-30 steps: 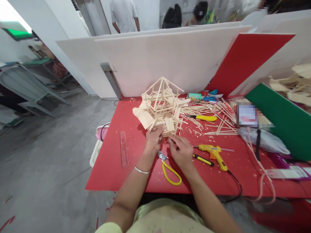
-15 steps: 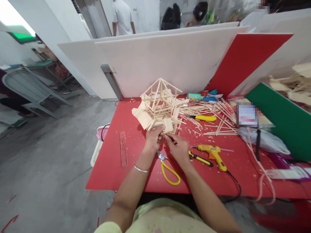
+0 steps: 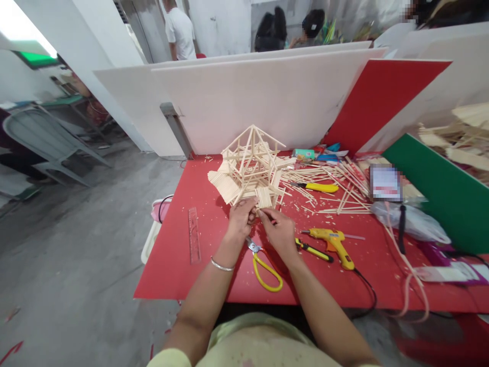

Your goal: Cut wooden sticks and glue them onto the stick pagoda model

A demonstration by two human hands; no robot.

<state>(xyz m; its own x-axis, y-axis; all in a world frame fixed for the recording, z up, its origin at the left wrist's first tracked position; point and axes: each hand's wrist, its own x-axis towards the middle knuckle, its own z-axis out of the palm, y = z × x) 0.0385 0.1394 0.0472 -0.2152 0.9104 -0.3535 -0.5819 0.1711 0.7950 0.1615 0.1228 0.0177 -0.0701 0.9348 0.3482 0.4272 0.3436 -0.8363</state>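
The stick model (image 3: 252,165) is standing on the red table (image 3: 168,270), its pale wooden sticks showing bare throughout. Slender sticks are meeting at a peak on top, forming an open, pyramid-like roof frame, and crossing sticks are making up a see-through body beneath. On the model's left side, a panel of closely laid sticks (image 3: 225,187) is sloping outward and down; on its near side, a smaller slatted panel (image 3: 264,198) is facing the person.

Well to the right of the model, a crumpled translucent plastic bag (image 3: 416,224) is lying on the table, its contents not showing clearly. Left of the model, past the table's edge, a pink-and-white container (image 3: 153,232) is sitting partly hidden, so what it is holding cannot be told.

The model is resting directly ahead of both hands, its near edge meeting their fingertips. The left hand (image 3: 241,218) is gripping that edge between thumb and curled fingers. The right hand (image 3: 278,227) is bringing thumb and forefinger together just beside it; whether they are pinching a piece cannot be told.

Loose sticks (image 3: 324,175) are spreading to the model's right. Nearer the person than the model, a yellow glue gun (image 3: 334,240) is lying to its right and a clear ruler (image 3: 194,235) to its left.
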